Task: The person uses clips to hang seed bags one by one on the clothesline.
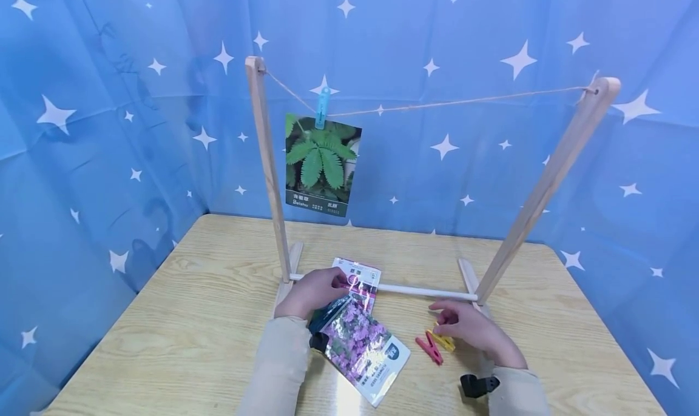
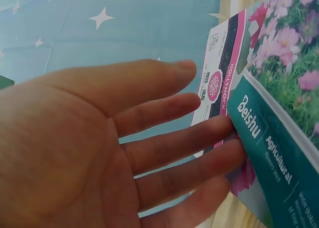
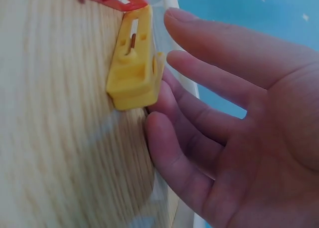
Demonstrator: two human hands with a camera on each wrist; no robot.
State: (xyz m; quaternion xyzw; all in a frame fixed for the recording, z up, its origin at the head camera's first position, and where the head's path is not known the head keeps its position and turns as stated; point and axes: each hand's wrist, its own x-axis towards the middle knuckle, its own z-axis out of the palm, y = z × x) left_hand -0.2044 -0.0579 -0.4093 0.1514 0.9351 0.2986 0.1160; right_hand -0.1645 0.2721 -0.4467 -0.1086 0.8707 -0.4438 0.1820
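Observation:
In the head view my left hand [image 1: 318, 290] is over a small pile of seed packets. The purple-flowered packet [image 1: 360, 343] lies nearest me, and a hollyhock packet [image 1: 364, 273] reaches under the white bar. Up close, my left fingers [image 2: 187, 140] extend loosely to the edge of a dark green packet [image 2: 254, 143], thumb apart; whether they touch it I cannot tell. My right hand [image 1: 474, 328] hovers beside a yellow clothespin [image 3: 132, 63], fingers loosely bent around its near side without pinching it. A red clothespin [image 1: 429, 347] lies against the yellow one.
A wooden frame stands on the table [image 1: 180, 319], with a left post [image 1: 267, 167], a right post [image 1: 548, 188] and a white bar [image 1: 426, 291]. From its string [image 1: 459, 102], a blue clothespin [image 1: 323, 108] holds a green-leaf packet [image 1: 322, 164]. A starry blue curtain [image 1: 415, 179] hangs behind.

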